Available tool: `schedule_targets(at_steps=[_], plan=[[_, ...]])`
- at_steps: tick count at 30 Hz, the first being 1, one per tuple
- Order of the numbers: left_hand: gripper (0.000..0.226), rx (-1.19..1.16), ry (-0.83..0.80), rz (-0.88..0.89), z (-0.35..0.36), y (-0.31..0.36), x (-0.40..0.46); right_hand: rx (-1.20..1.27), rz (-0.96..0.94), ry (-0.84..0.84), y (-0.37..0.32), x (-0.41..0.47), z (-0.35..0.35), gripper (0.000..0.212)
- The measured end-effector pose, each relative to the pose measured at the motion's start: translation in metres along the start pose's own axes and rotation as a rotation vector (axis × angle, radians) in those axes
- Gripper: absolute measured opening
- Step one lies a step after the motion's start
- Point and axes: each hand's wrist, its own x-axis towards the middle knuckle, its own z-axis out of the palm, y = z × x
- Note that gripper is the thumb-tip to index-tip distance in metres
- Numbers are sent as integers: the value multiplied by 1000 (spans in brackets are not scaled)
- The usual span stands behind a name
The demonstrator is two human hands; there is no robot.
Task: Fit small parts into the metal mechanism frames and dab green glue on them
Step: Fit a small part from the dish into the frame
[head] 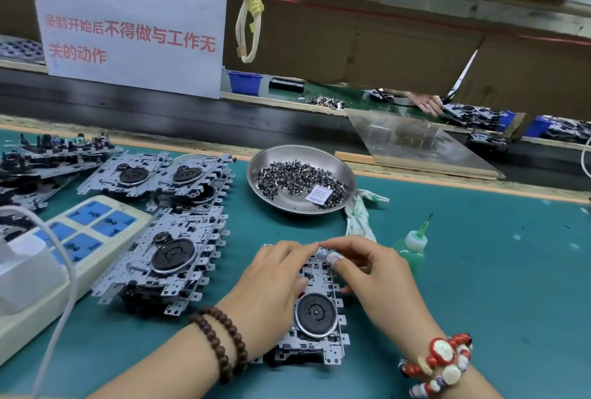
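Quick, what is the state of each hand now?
Left hand: fingers rest on the metal frame, holding it down.
Right hand: fingers curled over the frame's far end; any small part pinched cannot be told.

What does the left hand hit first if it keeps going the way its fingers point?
Probably the right hand: the left hand points up-right over the frame, and their fingertips nearly meet at its far end. Beyond lie a cloth and the parts dish; depth unclear.
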Motion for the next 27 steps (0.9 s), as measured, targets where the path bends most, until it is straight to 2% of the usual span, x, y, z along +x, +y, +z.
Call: schedule_targets(at_steps=[4, 8, 14, 21, 27], plan=[[42, -9, 80, -41, 0, -1, 3, -1, -7, 7, 2, 0, -1, 30], [26, -27, 178, -70, 0, 1, 12, 37, 23, 8, 6, 1, -2, 26], [9, -86, 183, -92, 0, 2, 19, 22, 11, 11, 7, 1, -3, 25], [13, -203, 167, -140, -1, 4, 21, -23, -12, 8, 6, 2, -1, 28], [19, -212, 167, -143, -1, 1, 22, -8, 4, 3, 7, 1, -1, 29]])
